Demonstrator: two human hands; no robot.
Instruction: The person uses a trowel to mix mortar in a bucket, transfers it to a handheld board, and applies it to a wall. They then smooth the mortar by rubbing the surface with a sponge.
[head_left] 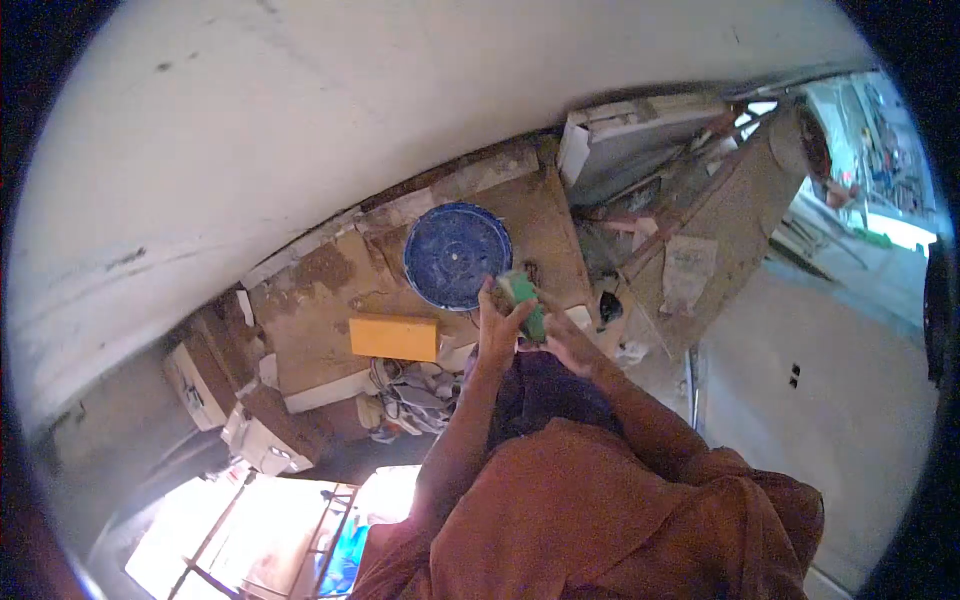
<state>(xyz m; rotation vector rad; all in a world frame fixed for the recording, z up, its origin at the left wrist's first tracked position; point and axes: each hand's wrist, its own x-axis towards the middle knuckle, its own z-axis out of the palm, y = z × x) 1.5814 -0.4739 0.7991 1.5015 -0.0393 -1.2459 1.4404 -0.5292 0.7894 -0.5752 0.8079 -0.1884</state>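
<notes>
In front of my body, my left hand point(497, 322) is closed around a green flat block point(528, 308) with a paler upper end. My right hand point(570, 343) is at the block's lower right side, its fingers bent against the edge and somewhat blurred. Just beyond the hands sits a round blue lid or bucket top point(457, 257), dusty and scuffed. A yellow-orange rectangular box point(394, 338) lies to the left of my left hand on a stained brown board point(310, 335).
Crumpled rags point(415, 397) lie below the yellow-orange box. An opened cardboard box point(262, 437) stands at lower left. Leaning boards point(725, 225) and debris crowd the right, beside a pale wall panel point(800, 400). A large pale wall point(300, 110) rises behind the board.
</notes>
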